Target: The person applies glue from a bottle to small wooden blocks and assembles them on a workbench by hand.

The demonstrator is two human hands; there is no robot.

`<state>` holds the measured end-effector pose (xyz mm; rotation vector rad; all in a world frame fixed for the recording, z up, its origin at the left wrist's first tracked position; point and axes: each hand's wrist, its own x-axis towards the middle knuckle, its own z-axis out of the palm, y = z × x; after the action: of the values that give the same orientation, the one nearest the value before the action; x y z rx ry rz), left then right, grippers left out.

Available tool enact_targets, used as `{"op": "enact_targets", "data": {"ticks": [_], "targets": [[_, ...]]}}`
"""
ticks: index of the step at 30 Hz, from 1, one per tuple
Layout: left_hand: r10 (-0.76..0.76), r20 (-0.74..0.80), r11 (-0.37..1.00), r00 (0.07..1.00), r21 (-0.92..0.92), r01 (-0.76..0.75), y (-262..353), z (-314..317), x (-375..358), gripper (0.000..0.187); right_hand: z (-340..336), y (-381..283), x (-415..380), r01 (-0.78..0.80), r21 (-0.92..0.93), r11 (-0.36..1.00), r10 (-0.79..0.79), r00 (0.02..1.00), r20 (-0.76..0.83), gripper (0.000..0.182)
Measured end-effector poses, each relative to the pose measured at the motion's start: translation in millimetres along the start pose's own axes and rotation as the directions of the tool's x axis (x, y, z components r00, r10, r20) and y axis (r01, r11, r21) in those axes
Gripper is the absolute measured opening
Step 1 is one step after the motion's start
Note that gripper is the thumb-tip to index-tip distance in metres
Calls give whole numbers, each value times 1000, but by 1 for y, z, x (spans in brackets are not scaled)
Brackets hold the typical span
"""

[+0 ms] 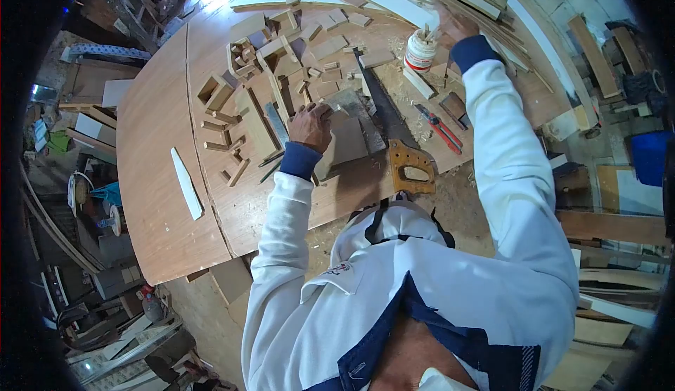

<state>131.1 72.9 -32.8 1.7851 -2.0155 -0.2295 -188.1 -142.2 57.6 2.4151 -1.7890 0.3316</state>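
My left hand (310,125) is closed at the middle of the wooden table, over the edge of a flat board (341,138); what its fingers hold is too small to name. My right hand (455,25) reaches to the far right, beside a white glue jar (420,49) with a red label and sticks in its mouth. Its fingers are partly hidden by blur and glare. A handsaw (410,167) with a wooden handle lies right of the board. Red pliers (441,129) rest below the jar.
Small wooden boxes (215,92) and several cut blocks lie left of my left hand. A white pointed strip (186,184) is on the left of the table (158,152). Long wood strips (492,29) line the far right edge. A blue container (651,158) stands at right.
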Motion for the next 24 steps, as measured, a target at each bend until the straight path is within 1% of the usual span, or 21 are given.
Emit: {"op": "enact_targets", "data": {"ticks": [1, 2, 4, 5, 6, 8, 9, 10, 12, 13, 14, 16, 17, 18, 19, 20, 21, 22, 24], "targets": [[51, -42, 998, 998, 34, -49, -4, 4, 0, 20, -5, 3, -5, -51, 61, 997, 52, 999, -15, 68], [101, -80, 993, 992, 69, -96, -7, 8, -1, 18, -7, 8, -11, -51, 60, 997, 52, 999, -11, 68], [70, -62, 997, 996, 41, -68, 4, -2, 1, 17, -15, 13, -28, -99, 255, 962, 146, 974, -174, 67], [38, -47, 999, 998, 17, -37, 8, -5, 0, 17, -19, 10, -44, -71, 333, 940, 148, 966, -211, 59], [30, -35, 999, 999, 19, -29, 6, -3, -1, 17, -11, 7, -56, -74, 340, 938, 148, 969, -198, 59], [85, -35, 995, 996, 59, -83, 3, 3, 2, 17, 9, 2, -80, -16, 563, 826, 185, 951, -246, 48], [56, -25, 995, 998, 82, -54, 13, -5, 2, 17, 1, -17, -99, 18, 662, 749, 202, 946, -255, 39], [57, -16, 995, 998, 83, -55, 12, -2, 0, 17, 1, -29, -114, 10, 664, 747, 207, 946, -248, 39], [84, -6, 991, 996, 103, -83, 8, 5, 1, 16, 6, -48, -139, 23, 544, 839, 219, 901, -376, 38], [86, 0, 991, 996, 103, -86, 10, 6, 0, 16, 6, -57, -149, 4, 480, 877, 232, 872, -431, 40], [61, 34, 992, 998, 106, -64, 12, 5, -1, 17, 10, -62, -153, -3, 482, 876, 238, 872, -428, 40], [42, 67, 993, 997, 111, -50, 13, 6, -1, 18, 17, -68, -158, -45, 635, 771, 361, 853, -378, 42], [45, 77, 990, 996, 131, -55, 12, 7, 0, 19, 20, -67, -156, -6, 550, 835, 314, 826, -468, 42], [51, 86, 987, 995, 149, -64, 14, 9, 2, 20, 26, -64, -156, -13, 546, 838, 320, 822, -471, 42], [64, 84, 987, 994, 144, -76, 16, 9, 4, 20, 33, -62, -156, -69, 646, 760, 402, 832, -383, 42], [45, 95, 989, 994, 138, -58, 18, 9, 3, 21, 38, -60, -157, -125, 734, 667, 470, 836, -284, 43], [23, 106, 990, 994, 135, -37, 20, 8, 1, 22, 40, -59, -158, -190, 707, 681, 468, 855, -222, 44], [29, 104, 990, 994, 136, -43, 20, 7, 2, 22, 48, -56, -157, -189, 707, 682, 472, 852, -227, 44], [12, 150, 984, 989, 173, -39, 22, 7, 3, 23, 78, -43, -151, -305, 768, 563, 434, 900, 40, 44]]}}
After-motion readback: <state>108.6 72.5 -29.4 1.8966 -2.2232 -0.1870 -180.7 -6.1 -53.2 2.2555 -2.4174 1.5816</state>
